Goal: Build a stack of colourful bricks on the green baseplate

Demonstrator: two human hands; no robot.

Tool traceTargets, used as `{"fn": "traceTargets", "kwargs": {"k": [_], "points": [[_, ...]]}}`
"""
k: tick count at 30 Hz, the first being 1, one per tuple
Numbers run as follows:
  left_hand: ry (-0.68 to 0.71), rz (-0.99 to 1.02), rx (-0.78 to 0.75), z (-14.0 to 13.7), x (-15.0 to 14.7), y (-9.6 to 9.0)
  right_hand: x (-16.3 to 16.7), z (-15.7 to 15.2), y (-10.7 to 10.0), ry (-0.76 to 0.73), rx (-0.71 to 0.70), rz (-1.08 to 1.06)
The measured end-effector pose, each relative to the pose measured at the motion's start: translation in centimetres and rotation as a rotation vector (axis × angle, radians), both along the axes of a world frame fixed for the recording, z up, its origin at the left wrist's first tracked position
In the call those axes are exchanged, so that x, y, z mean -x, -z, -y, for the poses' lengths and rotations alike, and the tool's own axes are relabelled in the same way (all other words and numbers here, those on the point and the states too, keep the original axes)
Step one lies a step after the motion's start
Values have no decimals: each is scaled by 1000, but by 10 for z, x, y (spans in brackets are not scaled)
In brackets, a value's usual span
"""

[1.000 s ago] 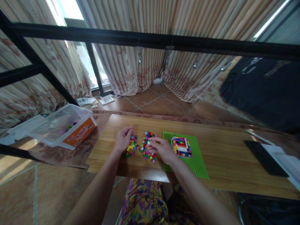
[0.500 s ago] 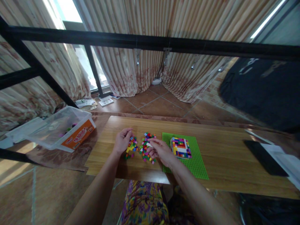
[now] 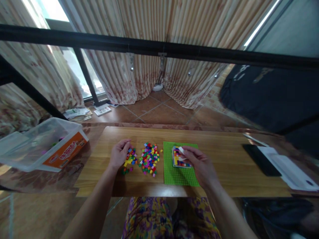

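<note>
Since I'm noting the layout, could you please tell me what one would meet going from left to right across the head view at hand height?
Clear plastic bin, left hand, larger brick pile, green board, flat black object.

Green studded plastic baseplate (image 3: 178,178), lying flat. Upon it, a low rectangular assembly of multicoloured plastic bricks (image 3: 175,160), partly hidden; over this, a small white plastic brick (image 3: 181,150), contact unclear from here. Left of the baseplate, two loose heaps of tiny multicoloured plastic bricks (image 3: 149,157).
</note>
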State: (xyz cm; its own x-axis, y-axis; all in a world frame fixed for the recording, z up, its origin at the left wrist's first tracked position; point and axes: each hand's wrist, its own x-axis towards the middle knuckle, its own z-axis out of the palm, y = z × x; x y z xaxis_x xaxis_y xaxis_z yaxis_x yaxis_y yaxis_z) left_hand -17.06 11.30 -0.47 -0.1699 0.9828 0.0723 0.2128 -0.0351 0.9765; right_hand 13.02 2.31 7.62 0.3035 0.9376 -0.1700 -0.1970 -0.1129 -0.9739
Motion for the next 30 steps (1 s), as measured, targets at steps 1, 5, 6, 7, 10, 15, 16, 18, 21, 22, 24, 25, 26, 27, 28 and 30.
{"fn": "traceTargets", "kwargs": {"k": [1, 5, 6, 7, 10, 15, 16, 18, 21, 22, 24, 25, 26, 27, 28, 30], "points": [[0, -7, 2, 0, 0, 0, -11, -1, 1, 90, -7, 40], [-9, -34, 0, 0, 0, -3, -42, -7, 15, 314, -10, 203], [-9, -35, 6, 0, 0, -4, -45, -9, 20, 341, -17, 228], [-9, -34, 13, 1, 0, -4, -47, -10, 25, 356, -29, 249], [-2, -19, 40, 1, -1, -6, -44, -13, 40, 353, -52, 333], [-11, -57, 53, 2, -1, -9, -34, -18, 48, 322, -4, 603], [-14, -68, 52, 1, -1, -10, -32, -19, 47, 322, 4, 638], [-16, -86, 51, 1, 0, -11, -29, -19, 47, 311, 10, 685], [-16, -102, 44, 0, 1, -10, -28, -18, 49, 281, -12, 734], [-15, -106, 43, -1, 1, -9, -28, -17, 49, 266, -26, 742], [-16, -112, 36, -2, 2, -7, -31, -16, 51, 234, -48, 737], [-17, -114, 32, -2, 2, -7, -32, -16, 52, 219, -52, 719], [-18, -116, 26, -2, 2, -6, -33, -16, 53, 206, -50, 690], [-20, -116, 22, -2, 2, -6, -34, -17, 54, 199, -43, 651], [-21, -114, 20, -2, 2, -5, -35, -17, 55, 197, -35, 610], [-21, -108, 25, -2, 2, -6, -37, -19, 58, 204, -30, 539]]}}
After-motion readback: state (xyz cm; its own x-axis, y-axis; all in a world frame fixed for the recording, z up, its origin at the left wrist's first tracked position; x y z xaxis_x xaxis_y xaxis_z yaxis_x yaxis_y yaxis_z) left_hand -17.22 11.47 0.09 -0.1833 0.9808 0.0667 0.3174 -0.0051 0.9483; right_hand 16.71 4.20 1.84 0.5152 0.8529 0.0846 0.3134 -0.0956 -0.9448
